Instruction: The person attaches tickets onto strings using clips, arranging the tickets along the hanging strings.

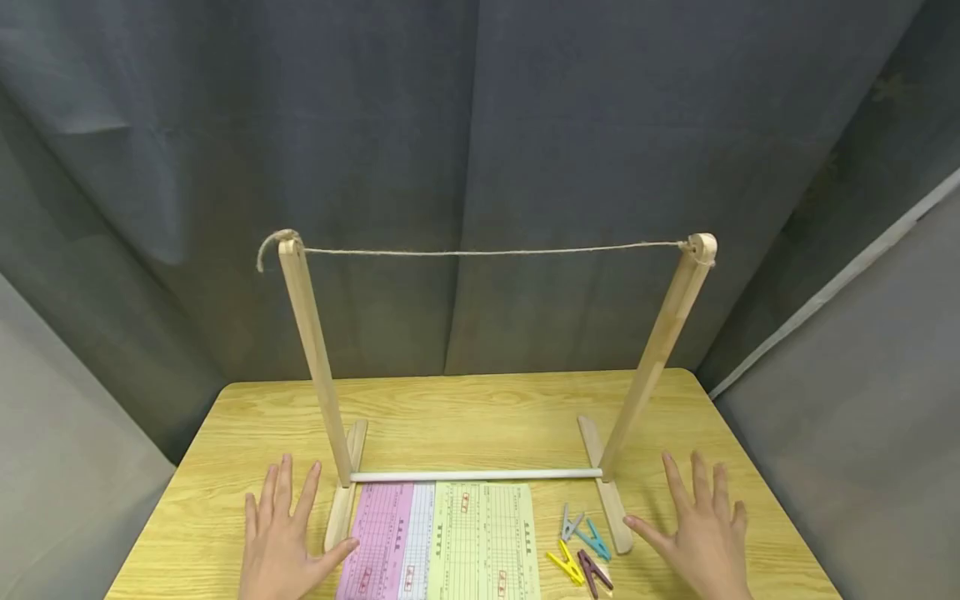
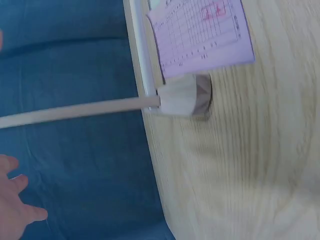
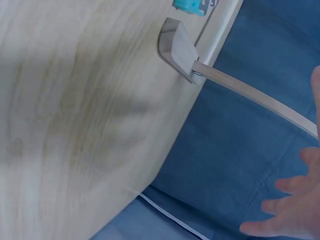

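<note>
My left hand (image 1: pixel 281 537), fingers spread, is at the left of a wooden frame's left foot (image 1: pixel 341 512) and holds nothing. Beyond the right foot (image 1: pixel 615 512) is my right hand (image 1: pixel 705 537), also spread and holding nothing. Between them lie printed form sheets: a pink one (image 1: pixel 382 529), a pale blue one (image 1: pixel 416 546) and a yellow-green one (image 1: pixel 483 542). Several clothespins lie right of the sheets: grey (image 1: pixel 570 525), blue (image 1: pixel 596 543), yellow (image 1: pixel 567 565) and dark purple (image 1: pixel 592 575). Twine (image 1: pixel 487 252) runs between the frame's tops.
Two upright wooden posts, left (image 1: pixel 315 358) and right (image 1: pixel 656 358), rise from the feet. A white rod (image 1: pixel 476 476) joins them low down, behind the sheets. Dark grey curtains (image 1: pixel 375 167) hang beyond the table's (image 1: pixel 465 425) back edge, with grey panels at both sides.
</note>
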Motion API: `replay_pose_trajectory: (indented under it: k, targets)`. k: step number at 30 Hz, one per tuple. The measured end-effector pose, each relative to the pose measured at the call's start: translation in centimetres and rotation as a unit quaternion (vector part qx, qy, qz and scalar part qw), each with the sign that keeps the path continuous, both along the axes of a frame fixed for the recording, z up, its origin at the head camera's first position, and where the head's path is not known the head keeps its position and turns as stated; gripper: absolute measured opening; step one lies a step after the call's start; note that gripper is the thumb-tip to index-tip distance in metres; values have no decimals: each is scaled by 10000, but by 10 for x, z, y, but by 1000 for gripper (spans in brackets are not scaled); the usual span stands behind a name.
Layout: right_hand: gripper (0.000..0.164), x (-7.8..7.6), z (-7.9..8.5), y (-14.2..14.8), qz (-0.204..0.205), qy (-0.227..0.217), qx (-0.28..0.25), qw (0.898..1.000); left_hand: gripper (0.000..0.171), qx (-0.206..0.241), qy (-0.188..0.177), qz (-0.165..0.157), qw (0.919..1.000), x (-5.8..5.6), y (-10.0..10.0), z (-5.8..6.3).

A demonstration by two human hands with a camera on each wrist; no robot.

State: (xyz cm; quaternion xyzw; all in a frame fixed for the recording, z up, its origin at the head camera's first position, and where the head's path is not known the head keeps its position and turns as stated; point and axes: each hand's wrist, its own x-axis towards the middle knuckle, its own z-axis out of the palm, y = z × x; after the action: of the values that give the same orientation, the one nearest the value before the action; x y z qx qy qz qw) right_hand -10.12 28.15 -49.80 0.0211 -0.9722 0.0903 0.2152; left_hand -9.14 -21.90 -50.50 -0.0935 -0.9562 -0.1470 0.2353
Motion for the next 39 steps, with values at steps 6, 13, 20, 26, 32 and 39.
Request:
replay_pose_trajectory:
  k: [6, 13, 20, 26, 32, 39]
  targets:
    - [101, 2, -7, -1, 371, 501, -432, 9971, 98, 296, 444, -492, 9974, -8, 15, 1]
    - [84, 6, -19, -6, 465, 206, -1171, 9918, 94, 411, 727, -975, 9917, -19, 40, 1]
    - [71, 9, -32, -11, 394, -38, -1644, 9856, 90, 736, 459, -1453, 9856, -25, 65, -6]
    - [65, 11, -48, -14, 260, -358, -1977, 9793, 84, 963, 221, -1805, 9786, -29, 80, -18]
    - [53, 12, -64, -15, 274, -523, -2316, 9710, 84, 809, -35, -1948, 9775, -32, 87, -31]
    - [43, 17, -80, -14, 344, -759, -2614, 9616, 84, 566, -497, -2079, 9752, -36, 95, -46]
